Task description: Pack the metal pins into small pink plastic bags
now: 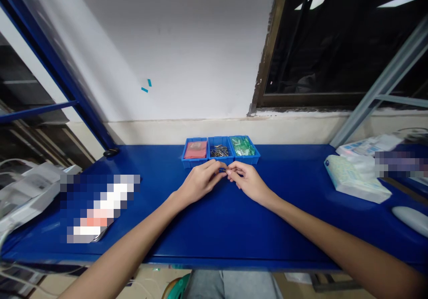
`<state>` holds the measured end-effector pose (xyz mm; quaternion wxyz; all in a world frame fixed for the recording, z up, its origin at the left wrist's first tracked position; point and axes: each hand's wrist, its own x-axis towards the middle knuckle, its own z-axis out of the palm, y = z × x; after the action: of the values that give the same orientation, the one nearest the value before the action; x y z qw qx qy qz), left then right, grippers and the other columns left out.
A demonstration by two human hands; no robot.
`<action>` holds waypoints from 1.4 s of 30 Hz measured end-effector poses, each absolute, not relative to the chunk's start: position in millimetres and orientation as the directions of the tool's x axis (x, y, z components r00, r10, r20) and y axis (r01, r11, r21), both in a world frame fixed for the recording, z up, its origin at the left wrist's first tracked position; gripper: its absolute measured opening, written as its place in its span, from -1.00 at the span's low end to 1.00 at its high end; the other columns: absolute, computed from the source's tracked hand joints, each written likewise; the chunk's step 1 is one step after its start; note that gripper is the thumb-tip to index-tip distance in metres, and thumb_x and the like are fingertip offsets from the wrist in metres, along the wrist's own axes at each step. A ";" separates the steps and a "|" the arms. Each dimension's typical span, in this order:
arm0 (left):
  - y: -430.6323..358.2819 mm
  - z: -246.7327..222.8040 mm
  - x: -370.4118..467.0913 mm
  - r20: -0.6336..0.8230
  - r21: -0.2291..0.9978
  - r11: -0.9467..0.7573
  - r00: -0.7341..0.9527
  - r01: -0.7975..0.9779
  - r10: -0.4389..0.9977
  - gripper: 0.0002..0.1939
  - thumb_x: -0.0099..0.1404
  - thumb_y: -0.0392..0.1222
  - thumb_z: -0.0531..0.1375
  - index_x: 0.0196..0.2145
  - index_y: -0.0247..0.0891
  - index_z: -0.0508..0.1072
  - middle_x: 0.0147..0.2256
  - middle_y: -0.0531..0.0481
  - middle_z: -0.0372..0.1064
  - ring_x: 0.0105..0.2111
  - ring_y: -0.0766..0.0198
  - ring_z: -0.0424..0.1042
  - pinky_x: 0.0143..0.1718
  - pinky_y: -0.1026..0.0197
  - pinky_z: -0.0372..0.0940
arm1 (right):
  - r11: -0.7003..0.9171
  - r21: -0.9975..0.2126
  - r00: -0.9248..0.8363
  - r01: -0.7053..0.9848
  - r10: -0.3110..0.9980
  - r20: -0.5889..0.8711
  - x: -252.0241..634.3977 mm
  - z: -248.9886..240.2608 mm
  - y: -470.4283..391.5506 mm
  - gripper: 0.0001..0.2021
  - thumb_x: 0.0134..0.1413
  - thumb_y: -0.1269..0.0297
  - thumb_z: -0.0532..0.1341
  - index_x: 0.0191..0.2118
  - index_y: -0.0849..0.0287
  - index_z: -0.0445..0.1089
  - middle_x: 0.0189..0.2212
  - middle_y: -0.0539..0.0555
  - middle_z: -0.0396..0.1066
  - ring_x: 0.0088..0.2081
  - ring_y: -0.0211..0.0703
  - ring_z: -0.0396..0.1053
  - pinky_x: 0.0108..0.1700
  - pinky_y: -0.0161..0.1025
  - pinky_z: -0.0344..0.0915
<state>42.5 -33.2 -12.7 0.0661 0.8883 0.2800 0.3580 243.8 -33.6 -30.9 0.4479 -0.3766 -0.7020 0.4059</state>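
Three blue bins stand side by side at the back of the blue table. Pink packets (195, 149) fill the left bin, many small metal pieces (219, 151) lie in the middle one, and green packets (243, 146) are in the right one. Just in front of the bins, my left hand (201, 181) and my right hand (247, 179) meet at their fingertips. Between them is a small dark piece (222, 170), pinched by the fingers of both hands; its exact shape is too small to tell.
A tissue box (356, 178) and a pale rounded object (411, 220) are on the right. Toward the left lie a blurred-out item (103, 207) and white equipment with cables (31, 192). A small black object (111, 152) sits near the back left corner.
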 end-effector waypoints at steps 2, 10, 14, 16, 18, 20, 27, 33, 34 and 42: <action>-33.3 -12.9 41.7 0.595 0.306 -0.826 0.582 0.473 0.554 -0.84 0.48 -0.21 0.08 -0.04 -0.25 0.37 -0.24 -0.03 0.39 -0.41 0.34 0.33 -0.34 0.29 0.25 | 0.401 -0.898 -0.303 0.184 0.892 0.336 244.2 -30.6 -33.3 -0.80 0.20 0.13 0.19 -0.29 0.16 0.37 -0.46 0.02 0.39 -0.45 -0.24 0.34 -0.47 -0.33 0.23; -33.3 -10.0 38.3 0.618 0.235 -0.815 0.566 0.529 0.546 -0.78 0.47 -0.16 0.09 0.02 -0.24 0.34 -0.23 -0.04 0.39 -0.38 0.33 0.39 -0.34 0.30 0.31 | 0.457 -0.847 -0.273 0.270 0.880 0.388 244.2 -27.0 -35.4 -0.85 0.21 0.24 0.16 -0.35 0.17 0.38 -0.46 0.02 0.42 -0.39 -0.21 0.39 -0.29 -0.26 0.31; -33.5 -13.8 41.0 0.614 0.190 -0.814 0.580 0.549 0.534 -0.82 0.49 -0.15 0.06 -0.05 -0.23 0.39 -0.21 -0.05 0.36 -0.33 0.30 0.40 -0.30 0.27 0.33 | 0.492 -0.796 -0.240 0.351 0.869 0.432 245.1 -26.2 -35.9 -0.87 0.18 0.29 0.16 -0.36 0.17 0.41 -0.46 0.00 0.43 -0.40 -0.22 0.39 -0.30 -0.28 0.29; -33.3 -16.6 42.6 0.608 0.173 -0.808 0.584 0.564 0.538 -0.81 0.49 -0.15 0.06 -0.05 -0.22 0.40 -0.22 -0.03 0.35 -0.33 0.30 0.39 -0.29 0.27 0.34 | 0.507 -0.778 -0.234 0.371 0.862 0.450 245.2 -25.9 -36.6 -0.87 0.17 0.31 0.16 -0.36 0.17 0.41 -0.47 0.00 0.43 -0.41 -0.23 0.38 -0.33 -0.30 0.27; -32.6 -19.0 43.3 0.612 0.154 -0.803 0.582 0.576 0.535 -0.81 0.49 -0.15 0.06 -0.05 -0.21 0.40 -0.24 -0.02 0.34 -0.34 0.31 0.39 -0.31 0.29 0.34 | 0.525 -0.762 -0.238 0.379 0.851 0.468 244.6 -25.2 -37.9 -0.87 0.17 0.32 0.15 -0.37 0.17 0.41 -0.47 0.00 0.43 -0.42 -0.23 0.37 -0.36 -0.31 0.25; -31.7 -20.3 42.8 0.625 0.128 -0.795 0.574 0.593 0.529 -0.81 0.50 -0.16 0.05 -0.05 -0.20 0.42 -0.28 0.00 0.32 -0.37 0.33 0.37 -0.36 0.31 0.32 | 0.543 -0.742 -0.248 0.394 0.839 0.483 243.9 -24.3 -39.7 -0.87 0.17 0.33 0.15 -0.37 0.17 0.41 -0.48 -0.01 0.42 -0.45 -0.25 0.35 -0.37 -0.33 0.24; -34.1 -16.4 41.3 0.680 0.028 -0.803 0.577 0.595 0.452 -0.80 0.46 -0.19 0.07 -0.09 -0.25 0.46 -0.21 -0.09 0.33 -0.33 0.30 0.40 -0.39 0.31 0.35 | 0.635 -0.596 -0.296 0.490 0.765 0.571 244.1 -22.7 -44.7 -0.89 0.16 0.42 0.16 -0.38 0.17 0.38 -0.50 -0.04 0.38 -0.50 -0.31 0.26 -0.37 -0.34 0.20; -34.2 -14.0 42.8 0.657 0.108 -0.832 0.589 0.544 0.470 -0.86 0.42 -0.29 0.08 -0.16 -0.28 0.42 -0.25 -0.06 0.42 -0.30 0.28 0.45 -0.29 0.27 0.40 | 0.678 -0.556 -0.341 0.480 0.729 0.594 243.8 -18.7 -50.1 -0.88 0.23 0.36 0.16 -0.34 0.17 0.39 -0.46 -0.02 0.39 -0.47 -0.29 0.28 -0.35 -0.34 0.20; -33.7 -14.2 42.4 0.654 0.124 -0.834 0.588 0.537 0.476 -0.87 0.41 -0.29 0.08 -0.17 -0.27 0.42 -0.26 -0.06 0.43 -0.31 0.28 0.45 -0.29 0.26 0.40 | 0.674 -0.561 -0.336 0.480 0.732 0.593 244.1 -18.7 -50.1 -0.88 0.24 0.35 0.15 -0.34 0.16 0.39 -0.46 -0.02 0.39 -0.47 -0.29 0.28 -0.35 -0.34 0.20; -35.7 -13.4 42.0 0.653 0.207 -0.843 0.572 0.497 0.497 -0.87 0.40 -0.30 0.07 -0.16 -0.26 0.40 -0.28 -0.04 0.42 -0.35 0.30 0.42 -0.29 0.25 0.37 | 0.614 -0.626 -0.305 0.481 0.787 0.537 246.6 -24.0 -39.5 -0.90 0.21 0.39 0.14 -0.22 0.15 0.40 -0.37 0.01 0.45 -0.40 -0.25 0.36 -0.33 -0.32 0.25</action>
<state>42.0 -35.7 -13.4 0.0002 0.8865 0.2803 0.3682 246.6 -39.5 -24.0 0.4311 -0.4020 -0.7881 0.1774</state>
